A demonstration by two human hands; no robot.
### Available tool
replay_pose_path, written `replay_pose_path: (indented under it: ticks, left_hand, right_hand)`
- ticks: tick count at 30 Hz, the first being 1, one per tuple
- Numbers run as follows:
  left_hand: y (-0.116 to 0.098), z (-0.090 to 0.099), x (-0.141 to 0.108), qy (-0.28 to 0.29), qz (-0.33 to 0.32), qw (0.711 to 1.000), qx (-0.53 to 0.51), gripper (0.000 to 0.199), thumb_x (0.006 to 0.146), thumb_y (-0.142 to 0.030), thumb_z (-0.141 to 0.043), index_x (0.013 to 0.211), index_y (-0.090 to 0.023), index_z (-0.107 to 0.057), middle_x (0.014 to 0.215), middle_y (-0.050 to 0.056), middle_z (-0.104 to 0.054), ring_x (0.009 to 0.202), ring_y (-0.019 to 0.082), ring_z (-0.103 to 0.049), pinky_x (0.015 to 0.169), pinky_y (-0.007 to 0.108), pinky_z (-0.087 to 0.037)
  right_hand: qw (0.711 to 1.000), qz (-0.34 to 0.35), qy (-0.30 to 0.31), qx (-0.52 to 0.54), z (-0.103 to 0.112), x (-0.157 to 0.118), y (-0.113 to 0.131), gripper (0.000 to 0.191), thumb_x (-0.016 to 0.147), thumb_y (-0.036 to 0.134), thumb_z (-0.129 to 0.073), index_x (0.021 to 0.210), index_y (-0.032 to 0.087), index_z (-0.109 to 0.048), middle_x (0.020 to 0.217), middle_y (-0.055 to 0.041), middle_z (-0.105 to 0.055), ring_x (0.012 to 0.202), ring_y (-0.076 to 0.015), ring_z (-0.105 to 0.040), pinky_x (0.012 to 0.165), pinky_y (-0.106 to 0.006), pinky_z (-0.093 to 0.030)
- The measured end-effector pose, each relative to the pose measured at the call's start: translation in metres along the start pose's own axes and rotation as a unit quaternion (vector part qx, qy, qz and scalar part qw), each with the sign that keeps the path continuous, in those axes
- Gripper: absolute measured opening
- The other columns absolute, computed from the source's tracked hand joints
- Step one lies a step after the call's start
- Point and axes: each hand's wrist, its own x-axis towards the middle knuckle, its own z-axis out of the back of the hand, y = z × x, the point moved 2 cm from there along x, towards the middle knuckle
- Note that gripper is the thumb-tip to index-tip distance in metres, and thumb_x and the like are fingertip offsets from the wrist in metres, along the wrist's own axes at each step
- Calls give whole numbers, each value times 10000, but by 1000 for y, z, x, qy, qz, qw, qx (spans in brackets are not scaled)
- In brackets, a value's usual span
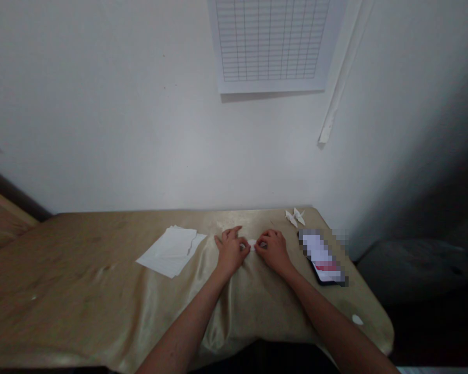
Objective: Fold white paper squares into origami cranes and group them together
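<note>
A small piece of white paper (252, 245) is pinched between my two hands, low over the cloth. My left hand (231, 249) grips its left side between thumb and forefinger, the other fingers raised. On the right side, my right hand (273, 249) pinches it the same way with curled fingers. The fingertips cover most of the paper, so its folds cannot be made out. Two folded white paper cranes (295, 217) sit at the far right of the table. Left of my hands lies a loose stack of white paper sheets (167, 252).
A gold satin cloth (101, 291) covers the table, wrinkled near my left forearm. To the right lies a phone (323, 259) with a blurred screen. A small white scrap (358, 319) rests near the right edge. The wall behind carries a printed grid sheet (271, 47).
</note>
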Motion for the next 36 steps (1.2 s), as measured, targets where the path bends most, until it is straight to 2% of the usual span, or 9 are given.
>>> replay_pose_path:
  ticks: [8,13,26,31,36]
  left_hand:
    - [-3,-3,0,3,29,1000,10,63,811,-294,-718,796,-244,-753,1536,43,-487,1399,379,-356,1133,768,-126]
    - [0,-4,-2,-10,33,999,-16,164,800,-298,-737,963,-303,-743,1516,27,-496,1395,350,-371,1139,749,-134]
    - [2,-5,1,-12,52,998,-24,88,800,-382,-771,865,-323,-775,1489,7,-524,1388,361,-383,1125,781,-119]
    - [2,-4,2,3,53,998,-23,90,806,-370,-761,886,-330,-759,1514,-7,-509,1400,369,-371,1096,820,-108]
    - [6,-1,5,45,37,998,-24,85,827,-348,-726,910,-350,-743,1572,-68,-453,1450,391,-301,1067,856,-64]
  right_hand:
    - [1000,-23,-11,7,-1,2,3,60,792,264,-731,751,240,-768,1018,-73,-688,1085,-269,-511,1003,-379,-368]
    - [1000,-23,-7,4,-1,2,3,51,781,266,-735,761,239,-773,1021,-84,-683,1083,-269,-521,1005,-378,-362]
    - [999,-17,-3,-30,-3,-1,2,126,853,369,-724,835,246,-748,1084,-79,-654,1118,-276,-497,1044,-400,-327]
    - [999,-30,7,-30,-2,0,1,116,826,355,-752,883,254,-741,1078,-74,-646,1108,-270,-499,1019,-385,-338]
    - [999,-28,26,-17,-2,3,-2,95,823,312,-749,910,275,-759,1104,-64,-640,1137,-265,-490,1028,-381,-326]
